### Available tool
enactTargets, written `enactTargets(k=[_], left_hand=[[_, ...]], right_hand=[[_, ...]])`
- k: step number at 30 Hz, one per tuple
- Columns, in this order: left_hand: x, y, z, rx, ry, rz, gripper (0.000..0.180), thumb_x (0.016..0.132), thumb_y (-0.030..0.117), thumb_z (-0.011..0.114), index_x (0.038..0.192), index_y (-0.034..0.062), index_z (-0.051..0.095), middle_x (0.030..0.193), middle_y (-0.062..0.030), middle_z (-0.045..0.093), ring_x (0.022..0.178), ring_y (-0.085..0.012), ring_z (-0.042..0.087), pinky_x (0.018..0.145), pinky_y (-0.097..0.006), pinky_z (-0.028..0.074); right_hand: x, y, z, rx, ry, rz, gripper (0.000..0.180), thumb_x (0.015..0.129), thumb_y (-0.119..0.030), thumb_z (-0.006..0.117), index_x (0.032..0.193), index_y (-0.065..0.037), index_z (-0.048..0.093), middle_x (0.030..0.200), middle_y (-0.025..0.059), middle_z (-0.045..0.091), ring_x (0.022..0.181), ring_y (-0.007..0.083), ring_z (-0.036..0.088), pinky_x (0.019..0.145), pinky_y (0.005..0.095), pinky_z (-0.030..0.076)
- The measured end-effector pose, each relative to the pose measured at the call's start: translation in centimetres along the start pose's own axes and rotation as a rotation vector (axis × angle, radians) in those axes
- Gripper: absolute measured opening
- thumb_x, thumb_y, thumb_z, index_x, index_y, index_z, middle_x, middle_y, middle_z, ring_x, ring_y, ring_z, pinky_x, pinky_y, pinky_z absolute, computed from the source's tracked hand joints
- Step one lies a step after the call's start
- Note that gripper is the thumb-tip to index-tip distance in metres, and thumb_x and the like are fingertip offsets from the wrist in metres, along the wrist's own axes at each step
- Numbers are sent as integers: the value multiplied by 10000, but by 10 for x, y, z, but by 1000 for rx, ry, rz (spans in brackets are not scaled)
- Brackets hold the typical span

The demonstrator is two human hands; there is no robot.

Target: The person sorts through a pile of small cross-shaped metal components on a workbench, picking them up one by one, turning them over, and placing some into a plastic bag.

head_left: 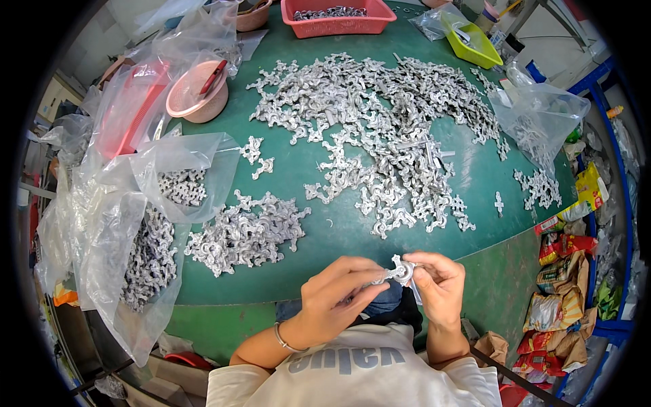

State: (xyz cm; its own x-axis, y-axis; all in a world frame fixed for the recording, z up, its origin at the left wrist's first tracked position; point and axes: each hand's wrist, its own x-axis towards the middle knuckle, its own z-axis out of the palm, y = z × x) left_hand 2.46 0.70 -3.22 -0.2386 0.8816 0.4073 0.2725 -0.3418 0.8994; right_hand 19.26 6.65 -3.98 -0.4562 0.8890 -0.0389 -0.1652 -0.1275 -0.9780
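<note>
Green table [285, 163], left to right. Left edge: clear plastic bag [95, 217] slumped along it, lower end hanging past the near-left corner, grey metal pieces [146, 261] showing inside. Pink bowl [180, 102] toward the far-left corner, red-handled tool [213, 76] lying across its rim. Small pile [247, 234] of the same kind of pieces near the near edge, left side, just beside the bag.

Left hand [339, 292]: fingers bent, thumb and fingertips closed on the left end of a metal part [402, 273]. Part is up in both hands at the near edge, round middle facing up. Red tub [339, 27] at the far edge, metal bits inside. Main heap [386, 129] sprawls mid-table, well clear of the hands' grip. Right hand [437, 285]: thumb and bent fingers pinching the part's right side. Flat grey strip [416, 294] below that thumb; can't tell if it's attached.

Yellow-green tray [475, 47] near the far-right corner. Lone piece [498, 203] near the near edge, right. Small cluster [539, 188] by the right edge, below another clear bag [542, 112].
</note>
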Motion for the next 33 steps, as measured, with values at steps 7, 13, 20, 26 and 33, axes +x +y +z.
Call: enactTargets(k=[7, 13, 20, 26, 33], left_hand=[[4, -35, -38, 588, 391, 30, 141, 671, -77, 666, 765, 16, 618, 806, -90, 627, 667, -178, 582, 565, -238, 448], [-4, -53, -72, 739, 335, -182, 102, 708, -59, 647, 799, -32, 610, 884, -80, 565, 589, -158, 500, 522, -259, 419], [-2, -33, -62, 667, 294, -220, 134, 701, -56, 658, 820, -10, 614, 878, -76, 539, 588, -144, 493, 505, -246, 419], [-6, -25, -38, 401, 65, -243, 242, 716, -33, 666, 942, 42, 625, 867, -62, 558, 579, -115, 484, 504, -228, 415], [1, -19, -3, -17, -80, -310, 374, 671, -42, 696, 1026, 46, 621, 861, -52, 574, 592, -82, 472, 568, -217, 401]], right_hand=[[21, 28, -16, -354, 207, -39, 158, 809, -7, 581, 956, 35, 619, 793, 80, 623, 667, 103, 545, 601, 229, 432], [32, 43, -3, -1236, 126, -312, 263, 695, -84, 688, 925, -18, 578, 905, 118, 554, 852, 283, 498, 725, 358, 380], [47, 49, -12, -1363, 89, -368, 269, 679, -37, 651, 939, -41, 581, 939, 86, 513, 854, 271, 461, 720, 365, 355], [42, 29, -20, -1128, 104, -515, 112, 690, 27, 647, 788, -13, 610, 731, 73, 594, 672, 223, 537, 634, 304, 402], [15, 20, -5, 7, 101, 116, 47, 820, 3, 583, 856, 32, 587, 769, 92, 635, 682, 102, 572, 626, 231, 445]])
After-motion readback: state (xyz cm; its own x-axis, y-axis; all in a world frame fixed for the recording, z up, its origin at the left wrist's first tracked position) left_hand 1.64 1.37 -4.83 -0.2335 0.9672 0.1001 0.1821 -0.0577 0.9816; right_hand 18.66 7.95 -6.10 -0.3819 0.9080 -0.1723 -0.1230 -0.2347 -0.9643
